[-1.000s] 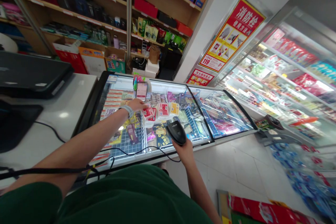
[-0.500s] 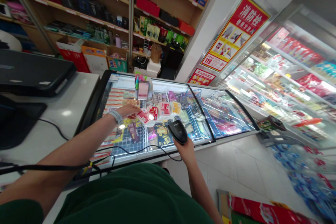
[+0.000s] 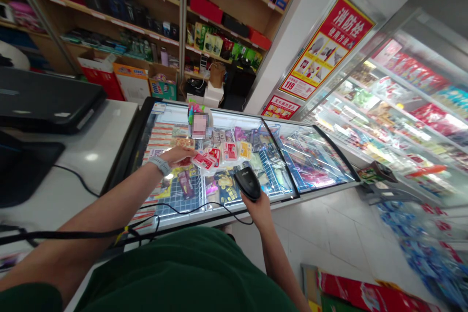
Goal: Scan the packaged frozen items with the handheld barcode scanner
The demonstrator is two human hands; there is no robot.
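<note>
My left hand (image 3: 179, 155), with a pale watch on its wrist, grips the left edge of a red and white packet (image 3: 204, 160) above the freezer glass. Beside that packet lie another red packet (image 3: 215, 155), a red and white one (image 3: 230, 151) and a yellow one (image 3: 244, 150), close together in a row. My right hand (image 3: 260, 208) is closed around the handle of a black barcode scanner (image 3: 248, 183), whose head points up and left toward the packets. The scanner is apart from them.
Frozen goods show through the glass-topped freezer (image 3: 310, 156). At its back edge stands a colourful item (image 3: 195, 109), partly pixelated. A black cable (image 3: 215, 204) crosses the near side. To the left is a white counter (image 3: 91, 156) with a black device (image 3: 47, 102); bottled water (image 3: 413, 239) stands right.
The packet in my left hand has turned a little and now overlaps the red packet beside it. My left hand has shifted slightly; my right hand and the scanner look unmoved.
</note>
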